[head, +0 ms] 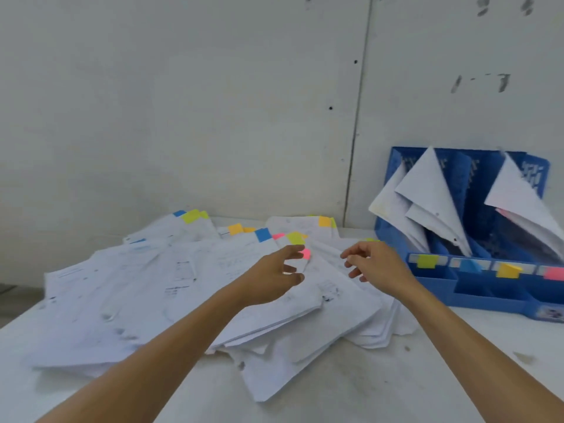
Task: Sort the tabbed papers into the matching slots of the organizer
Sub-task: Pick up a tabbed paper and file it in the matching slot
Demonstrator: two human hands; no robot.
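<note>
A loose spread of white papers (146, 300) with coloured tabs covers the white table. A sheet with a pink tab (306, 254) lies on top near the middle. My left hand (274, 277) hovers just left of that tab, fingers spread, holding nothing. My right hand (374, 265) hovers over the right part of the pile, fingers apart and empty. At the right stands the blue organizer (476, 296), with several sheets leaning in its slots. Its front carries a green label (426, 261), a blue label (470, 266), a yellow label (508, 270) and a pink label (554, 273).
A grey panelled wall (183, 102) rises directly behind the table. Other tabs at the far edge of the pile are green (191, 215), orange (235, 229) and blue (263, 234). The table's front strip (335, 392) lies below the pile.
</note>
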